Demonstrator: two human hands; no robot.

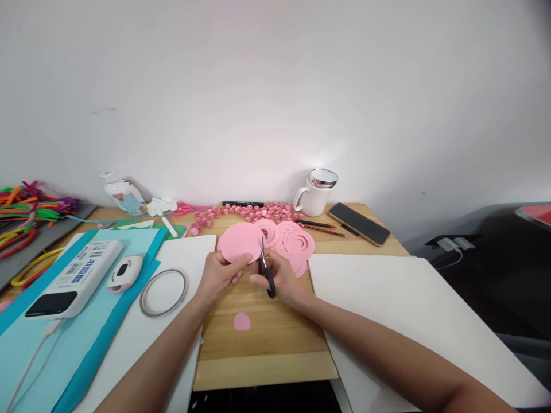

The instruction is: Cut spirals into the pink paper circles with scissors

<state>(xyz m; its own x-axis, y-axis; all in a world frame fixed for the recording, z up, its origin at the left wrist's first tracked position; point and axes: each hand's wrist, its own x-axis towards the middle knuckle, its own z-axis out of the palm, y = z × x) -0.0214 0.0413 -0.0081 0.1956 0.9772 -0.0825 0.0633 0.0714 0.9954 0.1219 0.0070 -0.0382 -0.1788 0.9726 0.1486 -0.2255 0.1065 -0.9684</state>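
Observation:
My left hand [218,274] pinches the lower edge of a pink paper disc [239,241] held above the wooden table [262,338]. In my right hand [282,279] is a pair of black-handled scissors [266,271], blades pointing up at the disc's right edge. Behind the disc lies a pile of pink spiral-cut paper circles [293,243]. A small pink paper circle [241,322] rests on the table below my hands.
A white sheet [400,310] lies right, white and blue sheets [86,338] left with a power bank [73,279], a small white device [125,271] and a ring [163,292]. At the back: small pink paper rolls [241,211], mug [315,192], phone [359,223], pencils [321,227], glue bottle [123,194], pipe cleaners [30,209].

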